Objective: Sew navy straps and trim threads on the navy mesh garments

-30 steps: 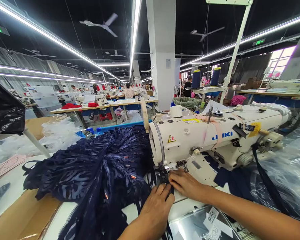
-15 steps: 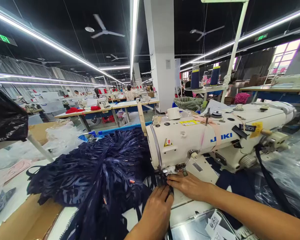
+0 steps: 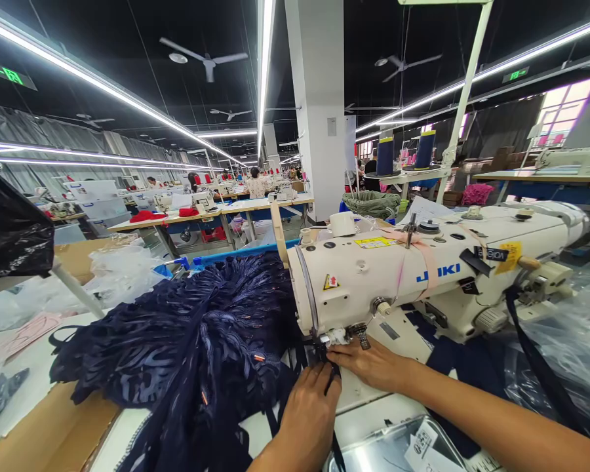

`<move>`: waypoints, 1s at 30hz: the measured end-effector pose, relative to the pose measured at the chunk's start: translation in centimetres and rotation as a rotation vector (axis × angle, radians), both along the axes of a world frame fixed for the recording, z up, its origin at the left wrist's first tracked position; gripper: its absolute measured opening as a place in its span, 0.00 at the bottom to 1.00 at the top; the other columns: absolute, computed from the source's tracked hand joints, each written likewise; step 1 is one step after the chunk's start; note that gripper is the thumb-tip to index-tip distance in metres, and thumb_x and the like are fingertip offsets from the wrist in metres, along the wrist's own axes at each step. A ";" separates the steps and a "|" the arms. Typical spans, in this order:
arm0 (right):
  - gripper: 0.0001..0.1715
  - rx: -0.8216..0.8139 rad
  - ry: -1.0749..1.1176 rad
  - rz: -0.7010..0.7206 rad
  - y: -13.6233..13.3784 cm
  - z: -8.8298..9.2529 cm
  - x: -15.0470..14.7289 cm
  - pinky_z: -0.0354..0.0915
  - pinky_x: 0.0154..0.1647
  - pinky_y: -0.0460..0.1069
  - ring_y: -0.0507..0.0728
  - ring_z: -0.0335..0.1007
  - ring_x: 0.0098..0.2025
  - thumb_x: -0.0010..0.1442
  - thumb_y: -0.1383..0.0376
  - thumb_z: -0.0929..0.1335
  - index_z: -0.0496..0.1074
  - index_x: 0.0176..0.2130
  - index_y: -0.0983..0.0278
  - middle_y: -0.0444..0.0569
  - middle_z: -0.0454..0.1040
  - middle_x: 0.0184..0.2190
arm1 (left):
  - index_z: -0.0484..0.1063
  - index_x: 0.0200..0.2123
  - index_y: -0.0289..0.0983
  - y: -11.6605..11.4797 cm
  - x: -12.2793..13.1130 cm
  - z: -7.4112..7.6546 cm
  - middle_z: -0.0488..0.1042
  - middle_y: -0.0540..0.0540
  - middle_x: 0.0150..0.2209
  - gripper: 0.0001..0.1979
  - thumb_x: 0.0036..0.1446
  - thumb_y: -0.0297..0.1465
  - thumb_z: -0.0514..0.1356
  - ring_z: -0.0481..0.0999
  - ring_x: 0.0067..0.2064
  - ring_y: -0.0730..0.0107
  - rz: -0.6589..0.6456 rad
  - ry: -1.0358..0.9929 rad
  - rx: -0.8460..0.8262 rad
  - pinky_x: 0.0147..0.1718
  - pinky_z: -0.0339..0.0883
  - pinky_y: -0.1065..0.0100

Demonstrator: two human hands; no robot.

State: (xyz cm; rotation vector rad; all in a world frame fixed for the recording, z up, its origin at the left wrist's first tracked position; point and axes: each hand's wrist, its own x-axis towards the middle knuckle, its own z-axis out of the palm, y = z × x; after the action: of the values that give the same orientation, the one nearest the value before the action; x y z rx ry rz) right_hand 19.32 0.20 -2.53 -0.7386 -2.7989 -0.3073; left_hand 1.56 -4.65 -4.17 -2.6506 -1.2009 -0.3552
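A white sewing machine (image 3: 354,282) stands in front of me. My left hand (image 3: 307,413) is closed on a dark navy strap (image 3: 337,449) just before the needle area, and the strap's end hangs down below my fingers. My right hand (image 3: 368,364) lies to the right of the presser foot (image 3: 320,349), its fingertips closed on the same strap; the thumb is hidden. A large heap of navy garments (image 3: 187,334) with straps and lace spreads to the left of the machine. What lies under the foot is mostly hidden.
A metal tray (image 3: 373,446) with white labels (image 3: 423,442) is near my right forearm. Cardboard (image 3: 63,426) lies at lower left. A black plastic bag (image 3: 14,223) hangs at left. Clear plastic (image 3: 545,373) and navy fabric lie at right. Thread cones (image 3: 386,157) stand behind.
Both hands stay almost in place at the needle area. More of the dark strap shows below my left hand. The view has shifted slightly.
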 end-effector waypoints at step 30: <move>0.16 0.025 0.092 -0.117 -0.3 -0.2 -0.5 0.62 0.42 0.55 0.61 0.69 0.41 0.56 0.73 0.60 0.70 0.45 0.70 0.58 0.74 0.38 | 0.73 0.39 0.39 0.9 -1.3 1.8 0.76 0.47 0.40 0.24 0.43 0.14 0.48 0.71 0.45 0.62 -0.012 -0.252 -0.180 0.47 0.59 0.54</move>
State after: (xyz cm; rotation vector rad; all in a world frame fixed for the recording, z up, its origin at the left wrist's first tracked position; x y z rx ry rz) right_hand 18.85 -0.11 -2.77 -0.8900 -2.6666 -0.3199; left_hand 0.29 -3.80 -2.33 -2.8328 -1.3477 -0.6277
